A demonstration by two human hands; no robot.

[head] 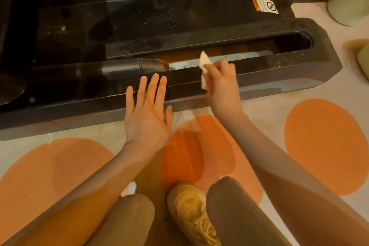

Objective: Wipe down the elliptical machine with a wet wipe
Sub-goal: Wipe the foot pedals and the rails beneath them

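Observation:
The dark grey base of the elliptical machine [279, 74] stretches across the upper half of the head view, with a long slotted rail and a dusty roller arm [123, 67] inside it. My right hand [222, 84] grips a white wet wipe [204, 64] against the near edge of the rail. My left hand [147, 110] is spread flat with straight fingers over the front edge of the base, holding nothing. Dust specks cover the inner black surfaces.
The floor is pale with large orange circles [323, 146]. My knees and a yellow shoe [191, 211] are at the bottom. A pale green cylindrical object [349, 0] stands at the upper right. A warning sticker [264, 5] sits on the machine.

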